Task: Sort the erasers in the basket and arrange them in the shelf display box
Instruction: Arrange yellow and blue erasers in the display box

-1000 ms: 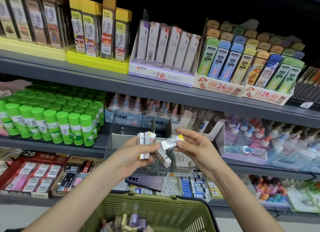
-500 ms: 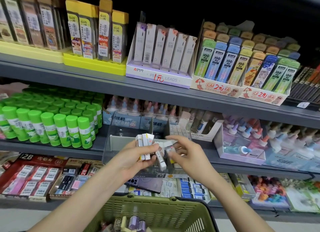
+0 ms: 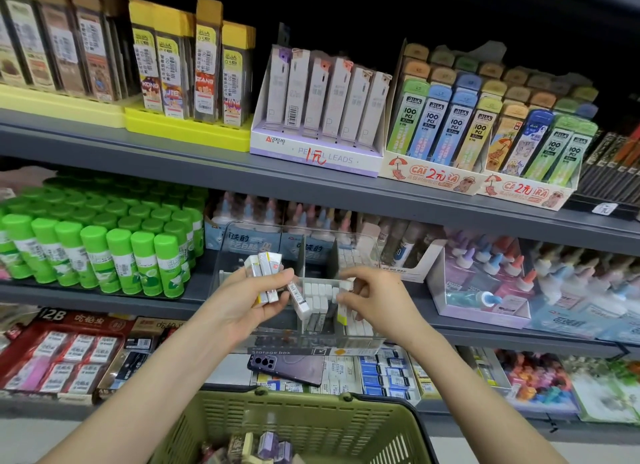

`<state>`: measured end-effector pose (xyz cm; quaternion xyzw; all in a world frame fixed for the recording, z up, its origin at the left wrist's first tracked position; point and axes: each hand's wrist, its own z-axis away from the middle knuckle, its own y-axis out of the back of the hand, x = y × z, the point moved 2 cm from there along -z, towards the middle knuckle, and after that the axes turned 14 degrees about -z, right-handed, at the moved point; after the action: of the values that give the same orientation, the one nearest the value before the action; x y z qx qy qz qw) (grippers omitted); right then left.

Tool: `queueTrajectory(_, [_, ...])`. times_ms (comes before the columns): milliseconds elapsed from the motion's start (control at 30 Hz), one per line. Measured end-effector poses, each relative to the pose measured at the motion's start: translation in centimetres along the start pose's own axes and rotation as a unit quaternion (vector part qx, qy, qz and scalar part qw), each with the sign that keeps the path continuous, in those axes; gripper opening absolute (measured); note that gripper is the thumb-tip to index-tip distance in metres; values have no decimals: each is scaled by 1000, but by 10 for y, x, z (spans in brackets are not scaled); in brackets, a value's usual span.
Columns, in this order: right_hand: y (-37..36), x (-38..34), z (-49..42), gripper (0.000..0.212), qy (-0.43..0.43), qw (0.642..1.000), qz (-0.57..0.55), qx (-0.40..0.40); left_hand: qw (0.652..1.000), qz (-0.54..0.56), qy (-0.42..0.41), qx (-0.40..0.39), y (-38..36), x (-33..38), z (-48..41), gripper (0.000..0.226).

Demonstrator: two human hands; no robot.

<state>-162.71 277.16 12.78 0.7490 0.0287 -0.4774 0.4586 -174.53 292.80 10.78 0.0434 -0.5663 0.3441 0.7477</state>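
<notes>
Right hand [image 3: 375,302] pinched eraser [image 3: 342,314], long axis upright, directly above display box [image 3: 311,340] right-side rows. My left hand [image 3: 242,304] gripped eraser bundle [image 3: 266,273] alongside.

Your two arms, bare from fingertips to the near edge of the shot.
Your left hand [image 3: 242,304] and left forearm [image 3: 149,377] show at the near left, your right hand [image 3: 377,301] and right forearm [image 3: 478,387] at the near right. Both forearms are slim and uncovered all the way to where the near edge cuts them off. Fingers slender, knuckles smooth. Nails too small to tell.
</notes>
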Motion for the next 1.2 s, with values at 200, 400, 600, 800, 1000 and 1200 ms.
queueTrajectory(200, [-18,4,-8,33,-10,995,82,-50,1000,6,-1,5,1,-1,-1,43])
queueTrajectory(400, [-19,13,-5,32,-19,986,103,-127,1000,4,5,7,2,-2,-3,27])
queueTrajectory(600, [-19,11,-11,28,27,977,177,-118,1000,7,9,12,1,-3,-3,30])
queueTrajectory(800, [-25,16,-15,30,90,973,201,-64,1000,13,14,8,1,-3,-3,31])
queueTrajectory(1000, [-25,22,-12,32,119,975,190,-11,999,30,35,1,-3,-7,-2,17])
queueTrajectory(1200, [-11,9,24,36,132,983,-127,18,996,69,63,16,-5,-8,-2,11])
